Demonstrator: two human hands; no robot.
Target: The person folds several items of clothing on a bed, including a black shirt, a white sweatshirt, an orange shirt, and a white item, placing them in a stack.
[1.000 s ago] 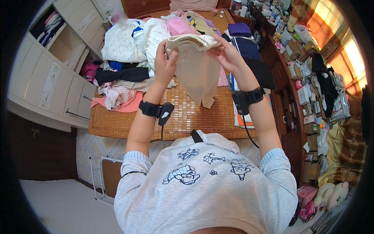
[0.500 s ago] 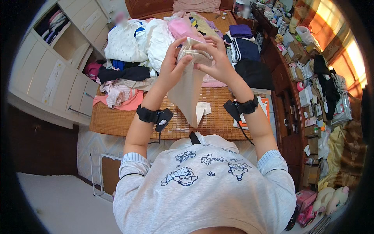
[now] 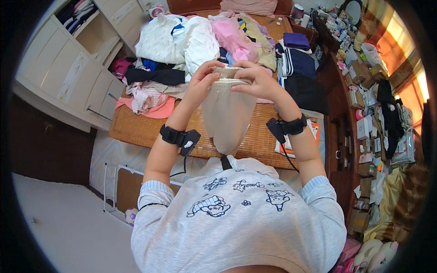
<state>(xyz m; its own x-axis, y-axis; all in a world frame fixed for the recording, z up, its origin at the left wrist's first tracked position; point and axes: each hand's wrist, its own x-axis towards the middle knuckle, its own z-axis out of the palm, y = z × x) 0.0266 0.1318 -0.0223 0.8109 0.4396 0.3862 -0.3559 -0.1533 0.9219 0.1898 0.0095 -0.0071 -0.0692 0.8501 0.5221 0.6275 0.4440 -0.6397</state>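
Note:
Between my hands hangs a pair of thin beige socks [image 3: 227, 111], their ribbed cuffs uppermost and lying one in front of the other. My left hand [image 3: 203, 81] pinches the left side of the cuffs. On the right, my right hand [image 3: 257, 82] grips the same cuffs with thumb and fingers. The sock feet dangle over the near part of a bed with a woven bamboo mat [image 3: 177, 132]. Black straps with small devices sit on both my forearms.
Heaped clothes, including a white garment [image 3: 200, 43] and a pink one [image 3: 232, 34], cover the bed's far side. Folded dark clothes [image 3: 300, 63] lie at its right. Left stands a white wardrobe [image 3: 68, 77]; a cluttered desk [image 3: 364, 118] runs along the right. A white-framed folding stand [image 3: 116, 191] is lower left.
The socks have been straightened, and their cuffs are spread wider between my hands. Both hands have come slightly lower and nearer in the picture. The view has shifted a little.

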